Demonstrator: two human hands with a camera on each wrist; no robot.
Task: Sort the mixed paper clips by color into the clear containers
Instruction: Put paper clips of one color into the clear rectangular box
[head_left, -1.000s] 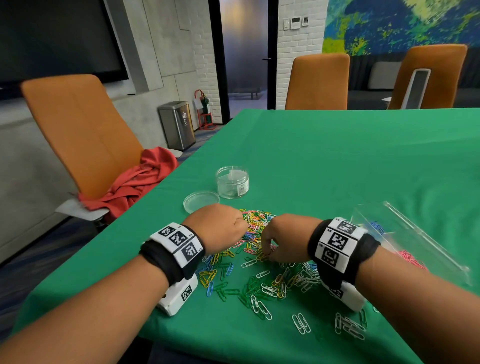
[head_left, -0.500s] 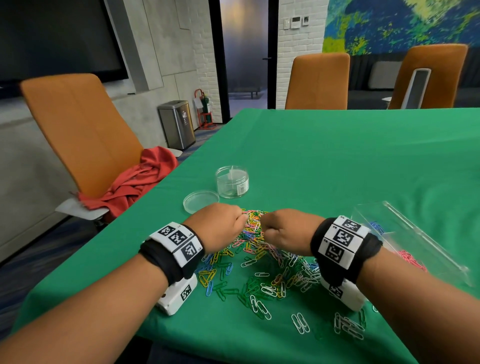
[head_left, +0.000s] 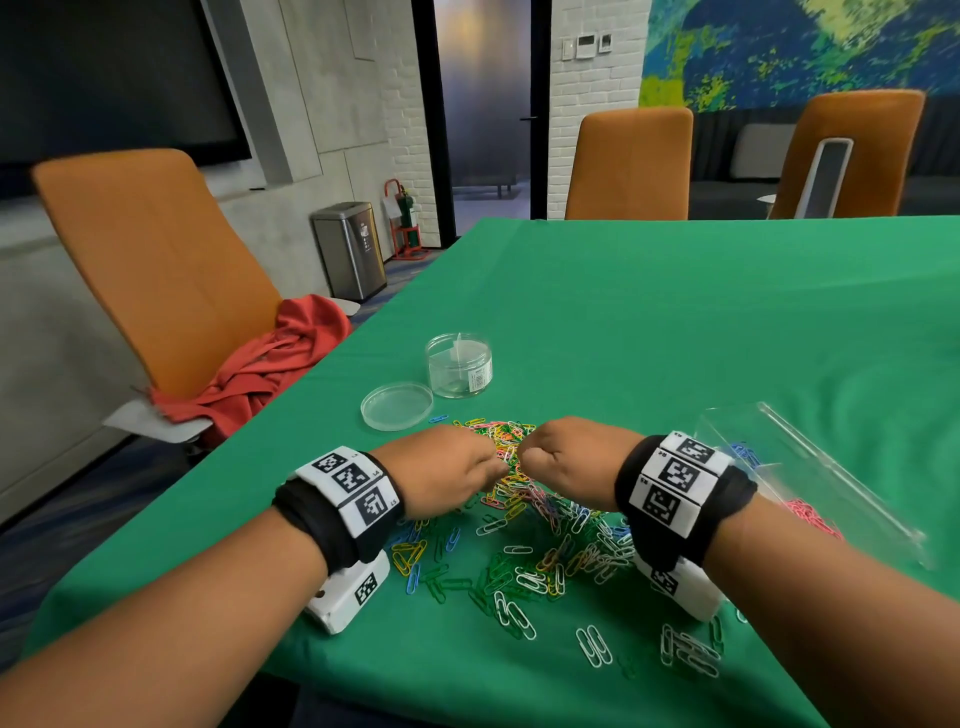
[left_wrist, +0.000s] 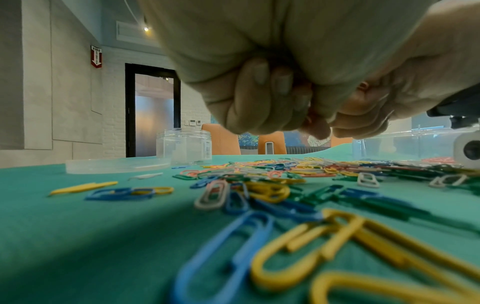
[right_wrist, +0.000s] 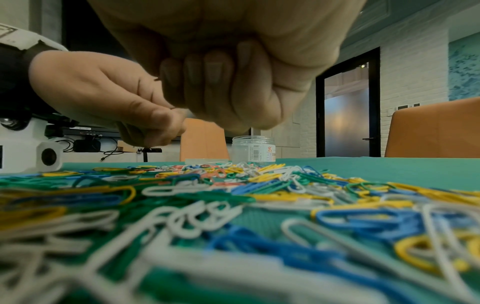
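both fists hover knuckle to knuckle over the paper clip pile: left hand and right hand curled tight, contents hidden, likely working clips apart.

- My forearms are bare, no sleeves.
- On my left wrist I wear a black fabric band carrying white tiles printed with black square marker codes.
- My right wrist carries the same black band with white coded tiles.
- Under each wrist hangs a white boxy camera housing with one more black code on its side.
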